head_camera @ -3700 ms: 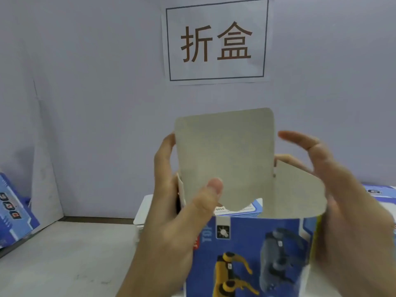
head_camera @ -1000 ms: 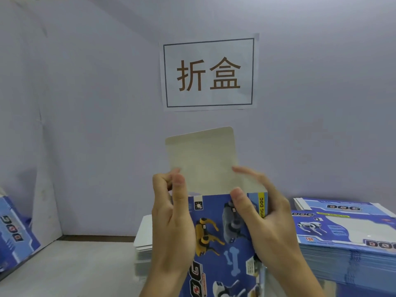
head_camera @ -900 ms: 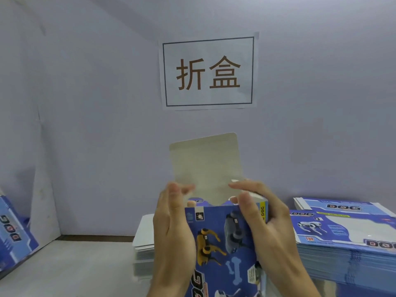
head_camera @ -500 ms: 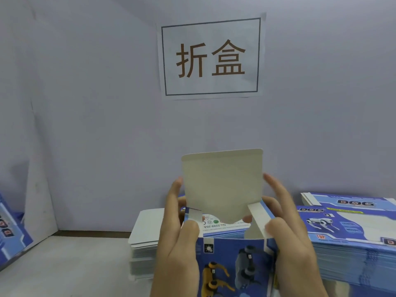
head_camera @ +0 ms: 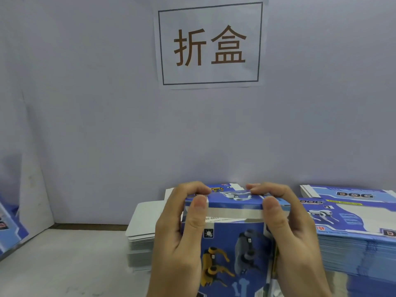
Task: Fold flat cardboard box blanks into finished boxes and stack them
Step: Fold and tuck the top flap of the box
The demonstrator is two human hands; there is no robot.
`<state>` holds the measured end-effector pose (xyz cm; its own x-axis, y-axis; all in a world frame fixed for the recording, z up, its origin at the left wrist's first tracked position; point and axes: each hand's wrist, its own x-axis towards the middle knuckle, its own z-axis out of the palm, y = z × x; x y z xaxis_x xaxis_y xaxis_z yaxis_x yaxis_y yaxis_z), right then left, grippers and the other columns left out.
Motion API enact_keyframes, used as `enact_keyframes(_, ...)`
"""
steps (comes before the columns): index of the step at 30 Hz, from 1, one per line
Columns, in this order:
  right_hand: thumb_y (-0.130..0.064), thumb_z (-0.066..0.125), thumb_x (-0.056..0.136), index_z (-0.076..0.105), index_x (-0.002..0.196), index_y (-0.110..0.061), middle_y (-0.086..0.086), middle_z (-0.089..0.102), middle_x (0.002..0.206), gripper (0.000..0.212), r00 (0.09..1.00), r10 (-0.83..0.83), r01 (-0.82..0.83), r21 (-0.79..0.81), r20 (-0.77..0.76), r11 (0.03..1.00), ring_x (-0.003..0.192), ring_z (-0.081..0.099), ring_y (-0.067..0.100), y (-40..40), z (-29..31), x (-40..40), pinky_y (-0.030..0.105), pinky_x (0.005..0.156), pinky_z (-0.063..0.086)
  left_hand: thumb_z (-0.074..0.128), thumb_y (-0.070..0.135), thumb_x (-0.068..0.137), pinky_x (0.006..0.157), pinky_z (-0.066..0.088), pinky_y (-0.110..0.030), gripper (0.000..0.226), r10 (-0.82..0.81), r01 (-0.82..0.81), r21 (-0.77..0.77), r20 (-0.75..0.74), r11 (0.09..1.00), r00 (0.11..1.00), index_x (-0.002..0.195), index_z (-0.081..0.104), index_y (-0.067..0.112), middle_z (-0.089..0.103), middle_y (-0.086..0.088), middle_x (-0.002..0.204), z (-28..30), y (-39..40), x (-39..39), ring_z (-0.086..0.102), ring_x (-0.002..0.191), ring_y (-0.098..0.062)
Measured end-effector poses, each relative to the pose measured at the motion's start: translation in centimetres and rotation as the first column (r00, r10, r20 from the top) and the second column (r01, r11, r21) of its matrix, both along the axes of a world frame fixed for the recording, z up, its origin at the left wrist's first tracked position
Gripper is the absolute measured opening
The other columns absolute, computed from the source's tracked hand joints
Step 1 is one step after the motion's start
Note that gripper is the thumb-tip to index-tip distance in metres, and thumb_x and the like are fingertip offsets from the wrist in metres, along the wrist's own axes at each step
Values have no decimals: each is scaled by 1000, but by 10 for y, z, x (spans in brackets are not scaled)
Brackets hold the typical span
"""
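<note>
I hold a blue cardboard box [head_camera: 233, 249] printed with robot dogs upright in front of me at the bottom centre. My left hand [head_camera: 175, 239] grips its left side, fingers curled over the top lid and thumb on the front edge. My right hand [head_camera: 293, 239] grips the right side the same way. The top lid [head_camera: 227, 198] is folded down, and its white tuck flap [head_camera: 225, 212] shows along the front edge. The box's lower part runs out of frame.
A tall stack of flat blue box blanks [head_camera: 351, 230] lies at the right. A white-faced stack of blanks [head_camera: 143, 234] sits behind the box to the left. More blue boxes [head_camera: 10, 228] lean at the far left. A paper sign [head_camera: 211, 45] hangs on the wall above the grey tabletop [head_camera: 64, 264].
The grey top lid stood upright with the side flaps being folded in; now it is bent down over the opening, with both hands' fingers over it. The box sits lower in view.
</note>
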<state>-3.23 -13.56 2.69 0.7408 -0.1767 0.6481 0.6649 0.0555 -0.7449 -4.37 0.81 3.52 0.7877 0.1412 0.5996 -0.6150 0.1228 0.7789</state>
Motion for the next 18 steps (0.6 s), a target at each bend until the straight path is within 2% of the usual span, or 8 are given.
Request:
enact_keyframes(2,-57,62,75,69,90,-22,-2,74,95,38,1000,-7,7,7,8,1000,75,70,7,1,4,-1,13,60,51,52,60,73,50,56,-26,35,-4,4,-8,4,1000,1000,89,68,33,71,6,96,1,-1,1,71,101,-21)
enact_keyframes(4,-53,60,74,70,90,-21,-2,74,104,37,1000,-12,12,11,0,1000,87,71,12,0,1,2,20,69,54,52,52,79,52,57,-29,26,16,-16,-19,24,1000,1000,85,68,32,70,7,98,0,-2,2,69,102,-20)
enact_keyframes(7,-52,62,72,70,88,-21,0,71,113,35,1000,-11,10,-4,-12,1000,110,66,24,-2,-5,5,48,91,50,52,38,84,67,55,-55,17,84,-85,32,47,996,995,77,67,33,68,7,97,-2,-3,4,65,100,-20)
enact_keyframes(9,-49,62,71,69,85,-21,-1,70,111,32,1000,13,-13,-4,-7,1000,111,64,26,-3,-7,6,49,88,49,49,33,82,73,50,-63,19,90,-92,45,41,995,995,76,67,32,69,7,98,-3,-3,5,64,98,-14)
enact_keyframes(11,-47,62,70,69,82,-21,-1,69,109,29,999,50,-50,6,-8,999,112,63,28,-4,-9,6,43,85,49,47,27,81,82,51,-60,22,67,-71,76,63,995,996,75,69,27,69,11,105,-3,-2,5,63,106,-8)
enact_keyframes(13,-45,63,69,71,79,-21,-2,68,114,28,996,92,-92,24,-10,995,121,59,25,-7,-11,6,45,90,47,47,24,79,93,50,-49,25,67,-83,134,118,988,991,75,72,22,69,16,113,-4,0,6,59,118,-4)
enact_keyframes(16,-45,70,67,75,74,-20,-3,68,123,26,979,204,-202,105,-8,974,128,56,22,-8,-12,4,46,91,46,52,40,77,91,52,-51,25,-23,2,168,123,986,992,79,76,32,65,16,126,-6,6,2,55,125,-7)
enact_keyframes(18,-58,79,65,76,73,-21,-2,70,119,37,977,214,-215,100,20,971,131,54,23,-6,-10,2,47,94,45,67,49,70,85,54,-24,21,-43,3,238,164,971,986,84,75,35,61,18,132,-4,9,-1,56,124,-5)
